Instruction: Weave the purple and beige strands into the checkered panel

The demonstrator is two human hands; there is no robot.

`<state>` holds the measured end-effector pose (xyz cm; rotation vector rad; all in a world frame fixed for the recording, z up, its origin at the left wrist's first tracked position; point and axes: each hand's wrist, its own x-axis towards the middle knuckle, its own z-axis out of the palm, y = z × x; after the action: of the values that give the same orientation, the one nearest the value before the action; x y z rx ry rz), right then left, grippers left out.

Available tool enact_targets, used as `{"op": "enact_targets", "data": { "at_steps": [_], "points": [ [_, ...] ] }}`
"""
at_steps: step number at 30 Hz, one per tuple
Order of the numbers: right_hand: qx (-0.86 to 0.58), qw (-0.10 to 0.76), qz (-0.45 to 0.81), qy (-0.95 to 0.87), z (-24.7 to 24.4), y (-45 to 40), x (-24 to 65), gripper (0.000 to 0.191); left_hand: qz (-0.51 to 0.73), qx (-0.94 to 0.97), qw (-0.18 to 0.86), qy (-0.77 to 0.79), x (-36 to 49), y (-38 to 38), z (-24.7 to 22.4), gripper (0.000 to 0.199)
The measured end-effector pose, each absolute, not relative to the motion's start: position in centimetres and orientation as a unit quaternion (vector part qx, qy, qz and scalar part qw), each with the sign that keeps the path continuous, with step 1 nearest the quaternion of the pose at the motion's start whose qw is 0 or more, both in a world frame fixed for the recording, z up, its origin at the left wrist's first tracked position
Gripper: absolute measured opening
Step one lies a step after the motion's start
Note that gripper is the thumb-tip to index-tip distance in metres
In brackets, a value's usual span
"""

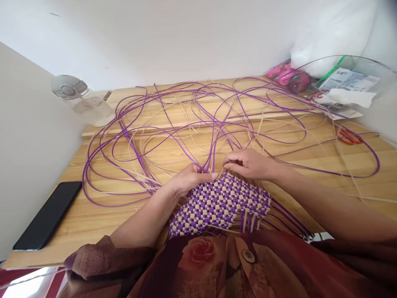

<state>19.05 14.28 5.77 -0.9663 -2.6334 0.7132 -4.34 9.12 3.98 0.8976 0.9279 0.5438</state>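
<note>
Bright, diffuse light; faint shadows; white glare lower left; edges stretched; bottle (83,100) slightly blurred.

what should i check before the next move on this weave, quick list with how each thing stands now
1. Left hand steadying the purple-and-beige woven piece: ok, thumb on its upper edge.
2. Right hand holding just one strand: cannot tell; its fingertips pinch a beige strand but hide what else is between them.
3. Loose purple strands lying untangled: not ok, they loop and cross over one another.
4. Red-handled scissors clear of strands: not ok, they lie among them.
5. Underside of the woven piece even: cannot tell, out of sight.
6. Smartphone flat on the table: ok.
</note>
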Motion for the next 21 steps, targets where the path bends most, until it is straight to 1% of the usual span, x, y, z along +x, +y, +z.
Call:
{"op": "enact_targets", "data": {
  "at_steps": [5, 8, 10, 12, 14, 15, 17, 19, 21],
  "points": [
    [-0.326, 0.193, 0.204, -0.903, 6.1, 14.5, 17.9, 0.026, 0.294, 0.451, 0.708, 0.457, -3.5, 9.0, 3.7, 0.034],
    [-0.343, 0.197, 0.204, -0.896, 5.4, 15.9, 18.3, 0.026, 0.312, 0.468, 0.684, 0.464, -3.2, 9.1, 3.4, 0.034],
    [-0.379, 0.191, 0.232, -0.875, 4.5, 16.8, 18.7, 0.028, 0.319, 0.487, 0.669, 0.462, -3.4, 9.4, 3.3, 0.035],
    [-0.411, 0.171, 0.271, -0.853, 3.7, 17.4, 19.3, 0.031, 0.290, 0.526, 0.667, 0.440, -4.0, 9.8, 3.4, 0.034],
    [-0.426, 0.160, 0.283, -0.844, 3.5, 17.3, 19.6, 0.033, 0.217, 0.583, 0.673, 0.401, -5.0, 10.4, 3.8, 0.036],
    [-0.435, 0.168, 0.270, -0.843, 3.7, 16.9, 19.6, 0.032, 0.175, 0.611, 0.673, 0.378, -5.6, 10.7, 4.1, 0.038],
    [-0.456, 0.213, 0.231, -0.833, 4.5, 15.6, 19.0, 0.029, 0.121, 0.648, 0.669, 0.343, -6.5, 11.1, 4.6, 0.039],
    [-0.461, 0.257, 0.218, -0.821, 5.5, 13.9, 17.6, 0.027, 0.109, 0.659, 0.664, 0.335, -6.8, 11.2, 4.8, 0.038],
    [-0.445, 0.262, 0.245, -0.820, 6.4, 12.4, 15.7, 0.027, 0.126, 0.655, 0.657, 0.352, -6.8, 11.2, 4.7, 0.035]
  ]
}}
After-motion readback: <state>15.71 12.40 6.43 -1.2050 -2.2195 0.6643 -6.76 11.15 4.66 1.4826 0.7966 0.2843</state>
